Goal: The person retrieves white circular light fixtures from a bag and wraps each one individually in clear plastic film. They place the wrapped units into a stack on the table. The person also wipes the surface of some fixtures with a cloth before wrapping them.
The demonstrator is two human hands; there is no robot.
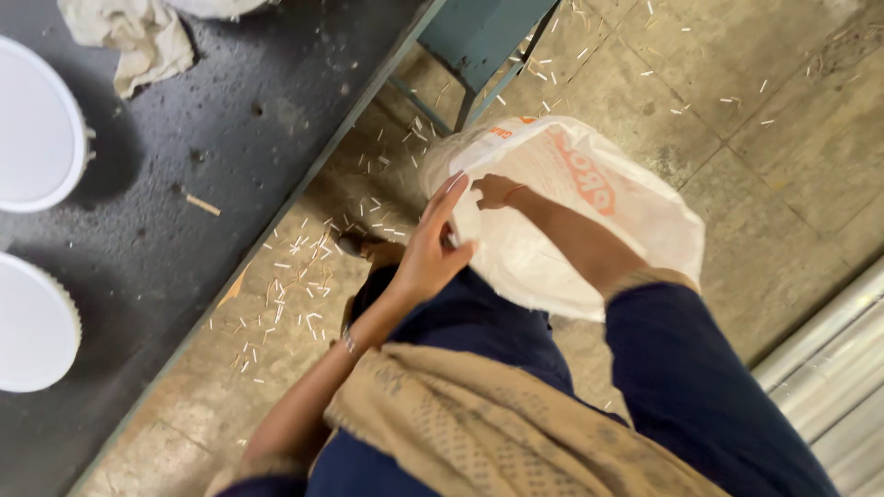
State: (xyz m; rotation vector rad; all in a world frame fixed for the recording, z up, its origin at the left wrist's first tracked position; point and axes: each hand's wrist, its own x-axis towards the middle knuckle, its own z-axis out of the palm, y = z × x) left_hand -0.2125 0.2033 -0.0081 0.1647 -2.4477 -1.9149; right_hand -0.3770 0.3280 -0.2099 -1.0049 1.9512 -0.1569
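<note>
The white woven plastic sack with orange print (589,212) stands on the concrete floor (783,120), just beside the person's knees. The left hand (433,253) lies flat against the sack's near rim, fingers extended, gripping nothing. The right hand (497,190) pinches the rim's upper edge. The dark table (239,138) edge runs diagonally at left; 2 white round lids (32,129) sit there. Scattered pale sticks (304,267) litter the floor gap between table and sack.

A large white woven sack (589,221) with orange print sits slumped, mouth open, on the floor.
</note>
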